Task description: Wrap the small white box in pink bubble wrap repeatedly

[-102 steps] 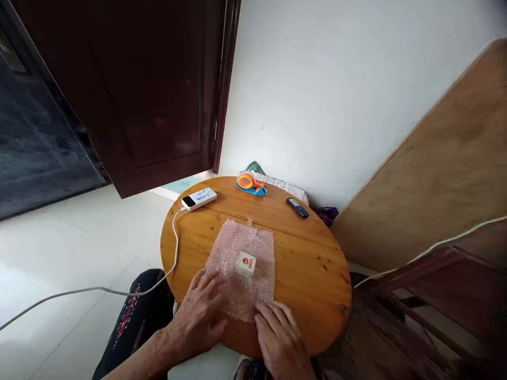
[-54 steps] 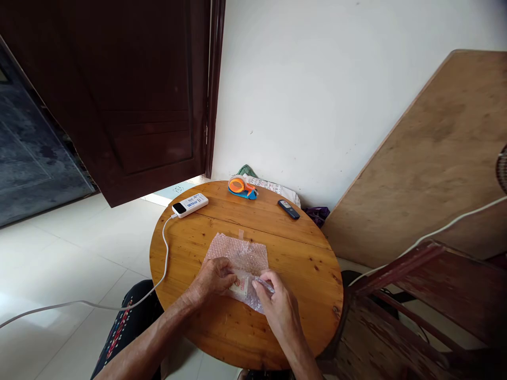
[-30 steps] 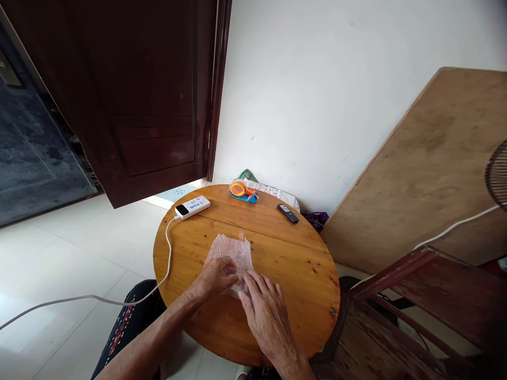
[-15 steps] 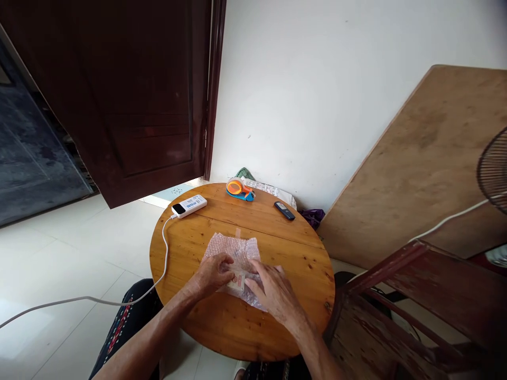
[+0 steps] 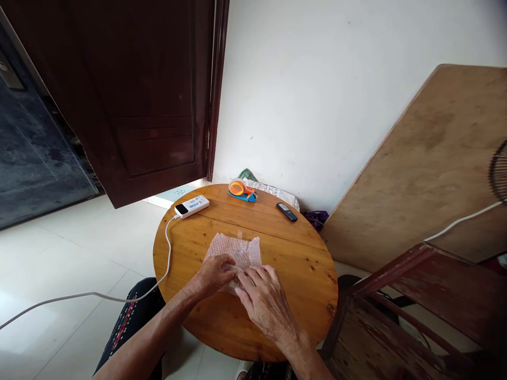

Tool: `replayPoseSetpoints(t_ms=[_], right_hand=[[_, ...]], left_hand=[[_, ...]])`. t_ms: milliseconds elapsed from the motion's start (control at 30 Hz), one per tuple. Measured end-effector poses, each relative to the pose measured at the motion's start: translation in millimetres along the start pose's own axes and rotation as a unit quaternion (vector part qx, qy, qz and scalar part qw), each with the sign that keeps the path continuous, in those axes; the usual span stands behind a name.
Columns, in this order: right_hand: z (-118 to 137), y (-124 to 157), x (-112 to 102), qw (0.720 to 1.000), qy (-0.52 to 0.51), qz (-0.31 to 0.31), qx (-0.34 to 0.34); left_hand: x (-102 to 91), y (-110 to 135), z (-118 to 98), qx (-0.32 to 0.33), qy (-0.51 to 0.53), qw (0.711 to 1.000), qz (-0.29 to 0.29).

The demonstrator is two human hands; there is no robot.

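A sheet of pinkish clear bubble wrap lies on the round wooden table in front of me. My left hand holds its left side, the index finger and thumb curved over the wrap. Across its right and near part lies my right hand, fingers stretched out and pressing from above, the thumb a little apart. Both hands hide the near half of the wrap and whatever lies under it. A small strip of clear tape shows at the far edge of the wrap.
An orange and blue tape dispenser stands at the table's far edge. To its left is a white device with a cable; a dark handheld device lies to its right. A wooden chair stands at the right.
My right hand has moved inward to the left, its fingers now on top of the wrap. The wrap's near right part is folded in, and the printed rectangle between my hands is covered.
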State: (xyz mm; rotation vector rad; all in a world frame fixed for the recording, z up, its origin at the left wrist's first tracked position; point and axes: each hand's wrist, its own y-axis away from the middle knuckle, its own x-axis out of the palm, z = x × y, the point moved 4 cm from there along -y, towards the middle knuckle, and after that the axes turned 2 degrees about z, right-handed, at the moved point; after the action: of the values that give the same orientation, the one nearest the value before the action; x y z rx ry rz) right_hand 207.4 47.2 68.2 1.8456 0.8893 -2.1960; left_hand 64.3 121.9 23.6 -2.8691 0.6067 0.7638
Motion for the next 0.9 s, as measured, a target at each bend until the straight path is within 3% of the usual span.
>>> replayPoseSetpoints(t_ms=[100, 233, 433, 567, 700, 900], right_hand=[[5.0, -0.4, 2.7, 0.999, 0.038, 0.028, 0.018], [9.4, -2.1, 6.9, 0.996, 0.073, 0.042, 0.019], [11.7, -8.8, 10.2, 0.994, 0.088, 0.058, -0.008], [12.5, -13.6, 10.4, 0.992, 0.106, 0.07, -0.027], [10.7, -17.7, 10.4, 0.99, 0.11, 0.084, -0.033], [8.9, -20.4, 8.2, 0.991, 0.097, 0.094, -0.024]], left_hand=[[-17.5, 14.5, 4.6, -0.003, -0.042, 0.998, -0.044], [-42.8, 37.7, 24.9, -0.065, -0.128, 0.983, -0.111], [-49.9, 46.0, 31.2, -0.157, -0.187, 0.965, -0.092], [-43.4, 37.8, 27.0, -0.181, -0.132, 0.972, -0.079], [-32.3, 27.4, 36.7, -0.189, -0.043, 0.978, -0.078], [-21.4, 23.2, 42.9, -0.205, 0.133, 0.964, -0.107]])
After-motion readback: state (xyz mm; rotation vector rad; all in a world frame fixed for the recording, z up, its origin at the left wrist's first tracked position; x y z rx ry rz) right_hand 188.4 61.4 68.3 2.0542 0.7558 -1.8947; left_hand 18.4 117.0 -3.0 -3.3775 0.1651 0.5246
